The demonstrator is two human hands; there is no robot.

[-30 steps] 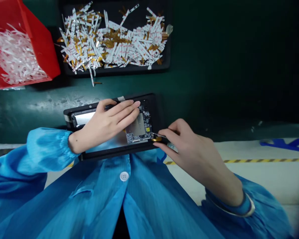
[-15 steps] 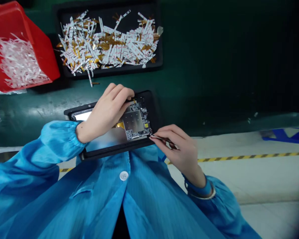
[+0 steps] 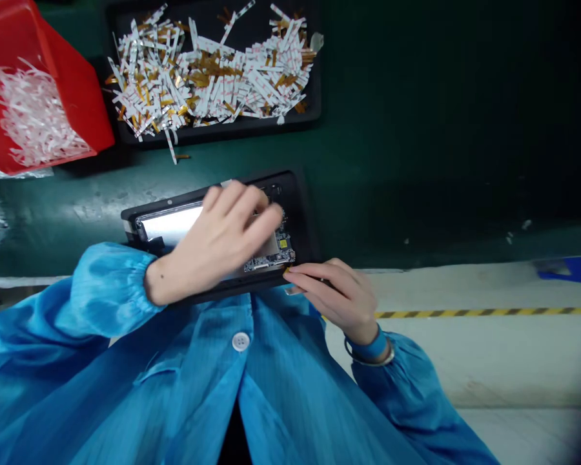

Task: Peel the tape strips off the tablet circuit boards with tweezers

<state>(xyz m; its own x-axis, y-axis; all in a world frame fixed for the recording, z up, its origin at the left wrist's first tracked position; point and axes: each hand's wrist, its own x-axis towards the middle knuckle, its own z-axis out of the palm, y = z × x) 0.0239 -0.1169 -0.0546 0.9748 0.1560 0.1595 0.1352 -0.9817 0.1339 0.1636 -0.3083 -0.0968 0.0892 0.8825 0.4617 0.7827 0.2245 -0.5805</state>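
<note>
An opened black tablet (image 3: 297,213) lies at the near edge of the dark green bench, its circuit board (image 3: 275,253) and silver inner plate (image 3: 169,223) showing. My left hand (image 3: 223,239) rests flat across the board, fingers stretched out and slightly blurred. My right hand (image 3: 334,294) is at the tablet's near right corner. Its fingers are pinched on a thin tweezers-like tool (image 3: 319,281) whose tip touches the board's edge.
A black tray (image 3: 314,97) heaped with white and amber flex strips sits at the back. A red bin (image 3: 84,97) of white shredded strips stands at the back left. Beyond the bench edge is a pale floor with a yellow-black stripe (image 3: 489,312).
My left hand went from flat to curled at the board's top edge, then flat again over the board. My right hand drew in closer to the tablet's near right corner.
</note>
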